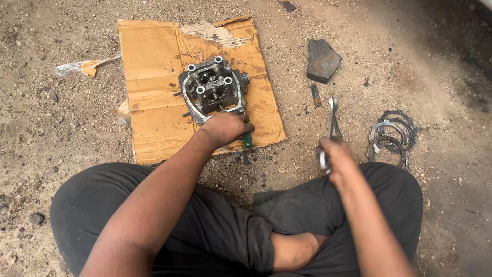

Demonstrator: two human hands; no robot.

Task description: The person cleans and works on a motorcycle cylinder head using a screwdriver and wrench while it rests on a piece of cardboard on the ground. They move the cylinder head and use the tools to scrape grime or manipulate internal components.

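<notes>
On torn cardboard (154,77) over the dirt floor sits a metal engine head (212,88).
Left hand (226,128) grips a green-handled tool (247,140) at its near edge; right hand (335,158) clutches wrenches (332,119), beside metal rings (392,137).

**One head camera, looking down**

I have a single view, worn on the head, facing steeply down and forward over crossed legs (215,225) to the dirt ground (410,66). It sits close, at arm's reach of the cardboard (154,66).
</notes>
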